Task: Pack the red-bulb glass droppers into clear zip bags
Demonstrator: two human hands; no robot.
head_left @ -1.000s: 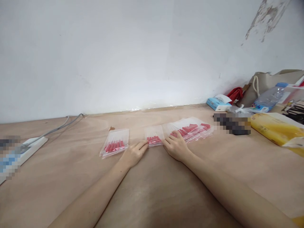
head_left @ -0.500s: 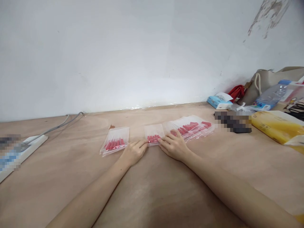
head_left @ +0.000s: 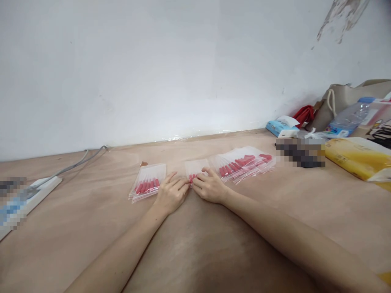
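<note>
A small clear zip bag (head_left: 195,166) with red tube-like pieces lies flat on the table between my hands, its near edge towards me. My left hand (head_left: 172,192) pinches the bag's near left corner, fingertips together. Over the near edge lies my right hand (head_left: 210,186), its bent fingers pressing the bag right beside the left fingertips and hiding most of the red pieces. On the left is a small stack of filled bags (head_left: 149,179). To the right, an overlapping spread of similar bags (head_left: 241,162) also holds red pieces.
A power strip (head_left: 45,191) with a grey cable lies at the left. On the right sit a yellow packet (head_left: 357,158), a blue tissue pack (head_left: 281,127), a plastic bottle (head_left: 351,116) and a blurred dark object (head_left: 301,154). A white wall (head_left: 152,73) rises behind the table.
My right hand has slid left along the bag's near edge until its fingertips are close to my left hand. My left hand stays at the corner, its index finger or thumb now lifted.
</note>
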